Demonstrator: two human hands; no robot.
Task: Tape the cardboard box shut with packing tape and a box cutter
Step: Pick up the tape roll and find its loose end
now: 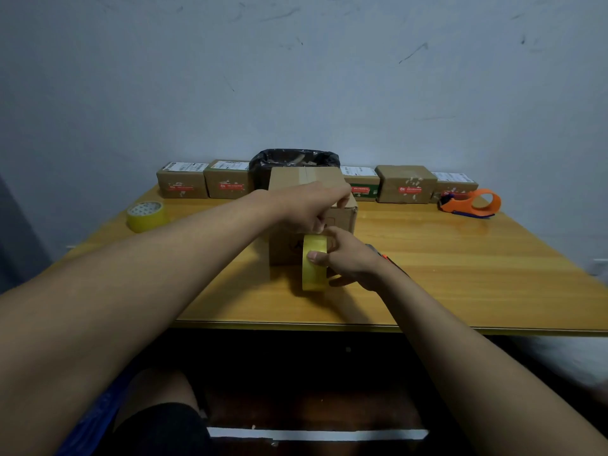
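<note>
Cardboard box [312, 205] sits mid-table, flaps down, tape strip across top. Our left hand [306, 205] presses on near top edge, fingers curled, pinching tape end against box front. Our right hand [348, 258] grips yellow tape roll [314, 262] upright just below, touching box face. Table [460, 274] open on right and near side. Spare roll [146, 216] far left, orange dispenser [470, 204] far right, parcels [227, 179] along far edge.

Arms: both bare from the picture's edge to the wrist — no sleeves, watch or bands show.
Left hand [306, 209]: bare, no glove or ring visible.
Right hand [348, 258]: bare, short plain nails.
Legs: a knee in dark shorts or a dark wrap — which, cannot tell.
</note>
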